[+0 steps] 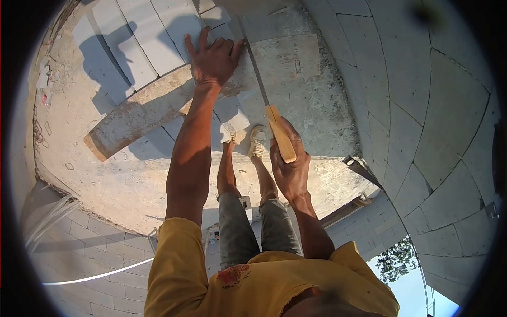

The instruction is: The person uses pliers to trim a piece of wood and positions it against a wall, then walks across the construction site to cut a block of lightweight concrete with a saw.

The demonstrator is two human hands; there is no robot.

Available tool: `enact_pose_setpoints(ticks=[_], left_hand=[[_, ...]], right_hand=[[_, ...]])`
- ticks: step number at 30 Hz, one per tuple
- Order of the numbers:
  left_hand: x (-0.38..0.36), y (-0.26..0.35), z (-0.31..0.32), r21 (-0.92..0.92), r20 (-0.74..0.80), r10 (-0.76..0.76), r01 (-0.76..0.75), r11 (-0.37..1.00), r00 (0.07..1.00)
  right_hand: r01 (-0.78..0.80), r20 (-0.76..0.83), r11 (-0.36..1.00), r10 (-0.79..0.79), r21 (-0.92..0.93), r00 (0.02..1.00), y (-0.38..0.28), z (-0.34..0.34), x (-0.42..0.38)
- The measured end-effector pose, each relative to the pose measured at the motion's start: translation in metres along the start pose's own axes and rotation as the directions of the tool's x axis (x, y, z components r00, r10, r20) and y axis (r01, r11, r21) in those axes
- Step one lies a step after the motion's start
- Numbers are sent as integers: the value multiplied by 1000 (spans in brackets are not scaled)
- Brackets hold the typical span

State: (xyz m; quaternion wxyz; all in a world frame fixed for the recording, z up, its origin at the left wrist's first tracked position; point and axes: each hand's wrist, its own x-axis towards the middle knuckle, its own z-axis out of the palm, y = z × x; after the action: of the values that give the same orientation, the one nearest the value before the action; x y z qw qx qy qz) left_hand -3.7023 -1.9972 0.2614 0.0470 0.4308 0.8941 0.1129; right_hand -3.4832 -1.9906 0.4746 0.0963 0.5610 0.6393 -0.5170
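Note:
My right hand (pixel 290 161) is wrapped round the wooden handle (pixel 282 134) of a handsaw. From it the long, narrow saw blade (pixel 257 74) stretches forward, its far end close beside my left hand. Fingers spread, my left hand (pixel 215 57) presses down on a pale block surface just left of the blade. That block is partly hidden under the hand. Several pale grey blocks (pixel 145 34) lie side by side to the left, with shadows across them. A worn wooden plank (pixel 140 113) lies at a slant below them, passing behind my left forearm.
A grey block wall (pixel 412 116) curves up along the right side. My shoes (pixel 257 140) stand on the dusty floor (pixel 327 182), near a small broken block piece (pixel 235 122). Thin pale tubes (pixel 50 222) stand at the lower left. A dark bar (pixel 362 171) juts out at the right.

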Motion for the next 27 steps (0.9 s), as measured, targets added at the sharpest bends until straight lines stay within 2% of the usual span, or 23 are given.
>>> enact_pose_setpoints(ticks=[1, 2, 4, 7, 9, 11, 14, 15, 16, 18, 20, 21, 24, 27], left_hand=[[0, 2, -2, -1, 18, -5, 5, 1000, 1000], [1, 1, 0, 3, 22, -14, 14, 1000, 1000], [3, 3, 2, -1, 0, -9, 9, 1000, 1000], [0, -2, 10, -8, -48, -4, 3, 1000, 999], [0, -3, 13, -14, -36, -4, 4, 1000, 999], [-1, -5, 15, -2, -21, -11, 11, 1000, 1000], [5, -3, 10, 30, 1, -20, 20, 999, 1000], [3, 0, 7, 36, 24, -17, 17, 999, 1000], [8, 0, 8, 25, 15, -14, 13, 1000, 1000], [3, -2, 14, 15, 14, -36, 36, 999, 999], [-8, -2, 10, 4, 32, -26, 26, 1000, 999], [1, -3, 13, 4, 0, -24, 24, 1000, 1000], [0, -3, 12, -6, 7, -38, 38, 999, 999], [0, -3, 13, -25, 14, -45, 45, 999, 999]], right_hand=[[-9, 23, 1000, 9, 7, 1000, -2, 0, 6], [43, -19, 999, -43, -18, 999, 0, -4, -3], [107, -87, 991, -114, -76, 990, 11, -17, -50], [29, -64, 988, -39, -151, 997, 10, -29, -70], [167, -60, 985, -170, -53, 984, 2, -7, -19], [135, -20, 991, -135, -13, 991, -17, 17, 46], [342, -136, 935, -352, -93, 926, -2, 23, 48], [155, -67, 988, -154, 12, 986, -2, 7, 16], [37, -40, 999, -38, -22, 998, 4, -8, -20], [48, -68, 987, -58, -151, 996, 17, -33, -90], [-123, -22, 972, 121, -198, 992, 14, -45, -112], [-23, -35, 995, 20, -92, 999, 11, -39, -88], [133, -52, 990, -131, 51, 990, -12, 4, 46], [172, -70, 984, -169, 46, 983, -14, 13, 57]])
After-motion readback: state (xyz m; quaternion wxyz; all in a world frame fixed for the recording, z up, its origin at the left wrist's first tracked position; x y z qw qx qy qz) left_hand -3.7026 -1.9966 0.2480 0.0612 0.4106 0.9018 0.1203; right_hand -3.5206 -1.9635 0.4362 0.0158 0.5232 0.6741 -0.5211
